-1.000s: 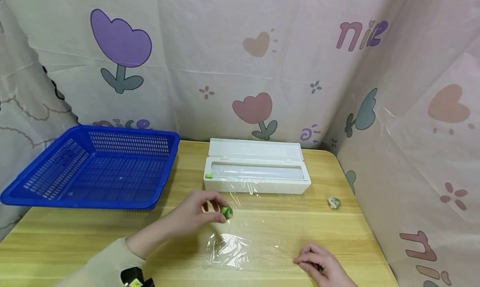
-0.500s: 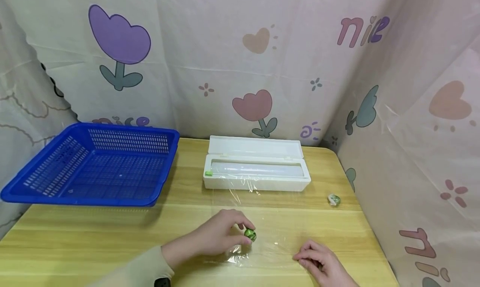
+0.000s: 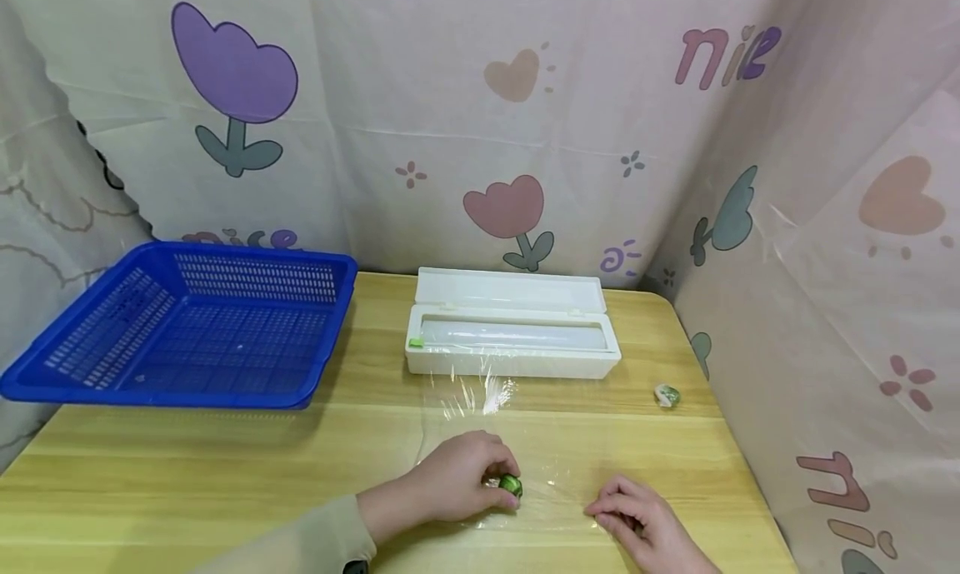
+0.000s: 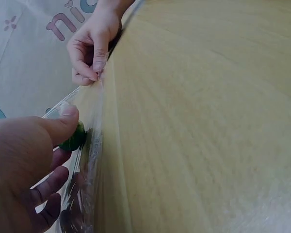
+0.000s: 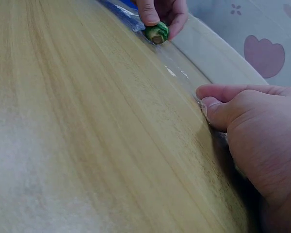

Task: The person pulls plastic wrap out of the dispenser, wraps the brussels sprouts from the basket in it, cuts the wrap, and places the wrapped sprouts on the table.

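Observation:
My left hand (image 3: pixel 467 478) pinches a small green Brussels sprout (image 3: pixel 511 486) between thumb and fingers, low over a sheet of clear cling film (image 3: pixel 551 503). Its pale cut stem end shows in the right wrist view, where the sprout (image 5: pixel 156 33) sits at the fingertips. My right hand (image 3: pixel 643 517) pinches the near right part of the film; the right wrist view has the film's edge gathered between thumb and forefinger. From there the film runs back to a white dispenser box (image 3: pixel 517 363), lid raised, with a roll (image 3: pixel 517 335) inside.
A blue plastic basket (image 3: pixel 225 397) stands at the left of the wooden table (image 3: pixel 187 482). Near the right edge lies a small green-and-white lump (image 3: pixel 667 396). A green slider (image 3: pixel 416 342) sits at the box's left end. Printed curtains (image 3: pixel 405 74) hang behind and to the right.
My left hand has carried the Brussels sprout to the right and nearer, down over the film. My right hand keeps its pinch on the film in almost the same place.

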Tool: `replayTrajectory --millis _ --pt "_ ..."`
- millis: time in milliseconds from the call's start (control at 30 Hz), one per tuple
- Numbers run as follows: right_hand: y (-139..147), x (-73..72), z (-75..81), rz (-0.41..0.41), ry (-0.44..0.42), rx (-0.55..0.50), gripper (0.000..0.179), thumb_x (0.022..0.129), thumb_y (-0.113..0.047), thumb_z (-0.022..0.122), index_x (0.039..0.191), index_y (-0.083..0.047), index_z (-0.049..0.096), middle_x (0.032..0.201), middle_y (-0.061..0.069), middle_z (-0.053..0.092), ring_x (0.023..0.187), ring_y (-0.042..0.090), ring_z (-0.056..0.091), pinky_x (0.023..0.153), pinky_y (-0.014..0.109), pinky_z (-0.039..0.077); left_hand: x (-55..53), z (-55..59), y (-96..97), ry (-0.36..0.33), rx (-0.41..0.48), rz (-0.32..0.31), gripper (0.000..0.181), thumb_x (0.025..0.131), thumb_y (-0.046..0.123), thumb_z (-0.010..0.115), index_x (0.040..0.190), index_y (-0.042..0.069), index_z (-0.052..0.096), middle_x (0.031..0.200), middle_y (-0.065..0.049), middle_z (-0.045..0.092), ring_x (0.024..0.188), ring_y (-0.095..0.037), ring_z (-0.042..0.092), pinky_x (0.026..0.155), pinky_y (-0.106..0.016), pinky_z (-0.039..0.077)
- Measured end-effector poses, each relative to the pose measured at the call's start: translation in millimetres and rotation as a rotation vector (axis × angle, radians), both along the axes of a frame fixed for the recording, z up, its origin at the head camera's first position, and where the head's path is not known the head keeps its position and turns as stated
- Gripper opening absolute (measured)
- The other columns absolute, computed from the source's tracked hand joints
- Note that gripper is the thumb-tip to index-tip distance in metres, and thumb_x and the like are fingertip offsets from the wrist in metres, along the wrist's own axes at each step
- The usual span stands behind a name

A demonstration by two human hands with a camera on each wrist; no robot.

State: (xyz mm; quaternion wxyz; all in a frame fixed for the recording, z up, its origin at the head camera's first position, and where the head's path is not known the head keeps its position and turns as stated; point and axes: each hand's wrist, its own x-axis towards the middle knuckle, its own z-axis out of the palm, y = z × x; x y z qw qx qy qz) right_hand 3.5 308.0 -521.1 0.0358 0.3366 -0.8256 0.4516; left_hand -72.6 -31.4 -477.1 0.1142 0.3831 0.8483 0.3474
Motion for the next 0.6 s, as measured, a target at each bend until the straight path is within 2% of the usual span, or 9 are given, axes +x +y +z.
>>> replayTrajectory --millis 167,333,400,467,600 --pt "0.7 0.0 -1.7 0.005 0.013 -0.003 0.041 0.093 0.015 0.070 0.117 -0.018 0.076 0.105 -0.004 0.064 0.073 -0.001 0.051 0.056 0.015 0.045 -1.4 -1.9 0.0 0.017 -0.004 -0.003 0.025 0.089 0.047 0.084 0.102 0.027 0.078 0.090 0.025 0.060 0.085 0.003 0.055 0.077 -0.018 0.049" --pt "-0.3 0.8 0.0 -0.006 -0.007 0.002 0.039 0.095 0.011 0.070 0.117 -0.020 0.075 0.104 -0.006 0.064 0.073 -0.001 0.051 0.056 0.017 0.046 -1.0 0.6 -10.7 -0.004 0.014 0.021 0.039 0.089 0.053 0.083 0.114 0.024 0.075 0.102 0.022 0.063 0.095 0.003 0.060 0.085 -0.025 0.053" --pt "-1.0 1.6 1.1 -0.016 -0.011 0.015 0.036 0.095 0.006 0.073 0.118 -0.021 0.075 0.105 -0.007 0.064 0.075 0.000 0.051 0.058 0.018 0.046 -0.7 1.3 -21.5 -0.007 0.018 0.037 0.040 0.089 0.055 0.082 0.114 0.024 0.074 0.102 0.021 0.063 0.094 0.002 0.060 0.086 -0.027 0.054" --pt "-1.3 2.8 2.1 -0.021 -0.005 0.028 0.034 0.093 -0.001 0.079 0.119 -0.022 0.075 0.106 -0.009 0.063 0.076 0.001 0.050 0.059 0.019 0.045 -0.2 2.0 -36.5 -0.015 0.017 0.031 0.037 0.087 0.055 0.084 0.106 0.026 0.072 0.096 0.020 0.062 0.087 0.002 0.059 0.081 -0.026 0.054" --pt "0.2 3.8 2.5 -0.017 0.012 0.037 0.039 0.087 -0.007 0.087 0.120 -0.024 0.074 0.107 -0.009 0.061 0.076 0.002 0.048 0.060 0.020 0.043 2.3 3.1 -70.7 0.029 -0.039 -0.047 0.033 0.081 0.057 0.088 0.090 0.031 0.069 0.081 0.020 0.055 0.074 0.002 0.050 0.069 -0.021 0.047"
